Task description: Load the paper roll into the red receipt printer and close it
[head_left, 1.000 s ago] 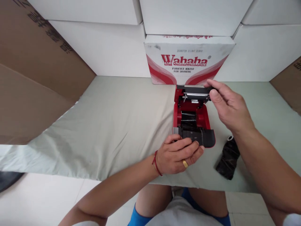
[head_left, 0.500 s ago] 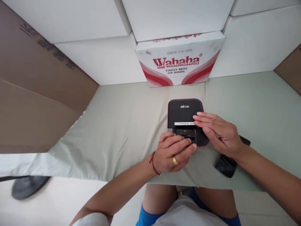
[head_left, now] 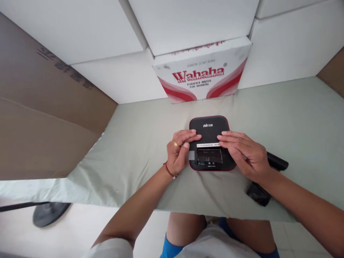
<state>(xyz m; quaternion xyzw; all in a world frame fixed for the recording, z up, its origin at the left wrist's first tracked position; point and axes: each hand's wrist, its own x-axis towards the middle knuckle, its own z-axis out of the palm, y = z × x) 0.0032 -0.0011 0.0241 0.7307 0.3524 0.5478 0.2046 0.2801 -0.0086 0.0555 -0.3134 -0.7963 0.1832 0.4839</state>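
A flat black device with a red edge lies on the green cloth, a white label strip across its middle and a dark glossy window below that. My left hand rests at its left side, the fingertips on its top and the thumb near the edge. On the right side my right hand lies with its fingers stretched over the device's surface. Both hands touch the device from opposite sides.
Beside my right wrist lie a black object and a glossy black piece. A Wahaha carton stands behind, against white boxes. A brown carton is at the left, a black round base on the floor.
My left hand has moved up and left, off the lower window, to the device's left side. The window now shows. My right hand stays on the right side.
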